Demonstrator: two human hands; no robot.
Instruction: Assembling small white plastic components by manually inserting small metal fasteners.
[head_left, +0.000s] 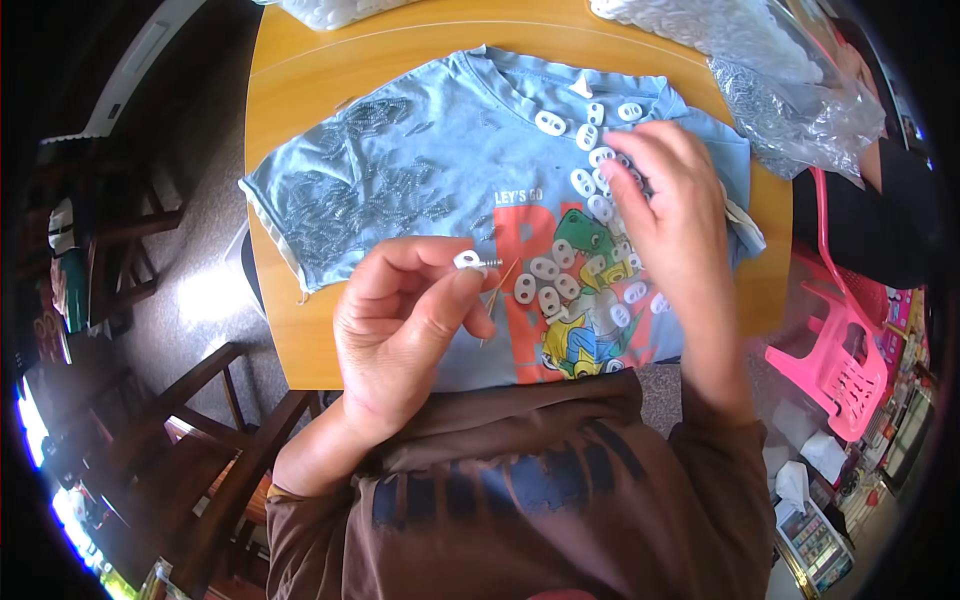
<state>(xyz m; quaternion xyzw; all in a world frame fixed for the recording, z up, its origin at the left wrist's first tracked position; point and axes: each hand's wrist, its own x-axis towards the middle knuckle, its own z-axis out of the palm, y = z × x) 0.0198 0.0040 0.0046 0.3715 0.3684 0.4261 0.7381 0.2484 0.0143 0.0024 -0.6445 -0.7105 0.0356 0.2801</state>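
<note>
Between the thumb and fingers of my left hand is a small white cord-lock part, with a metal spring sticking out of its right side. Thin golden strands show beside those fingertips; I cannot tell if they are held. Over on the right, my right hand is open, its thumb and fingers apart above a cluster of white oval two-holed cord-lock parts. More white parts lie at the middle of the blue T-shirt. Many small springs are strewn over its left side.
The shirt covers much of a wooden table. Clear bags of white parts and springs stand at the far right, beside another person's dark sleeve. A pink plastic chair is on the right, a dark wooden chair on the left.
</note>
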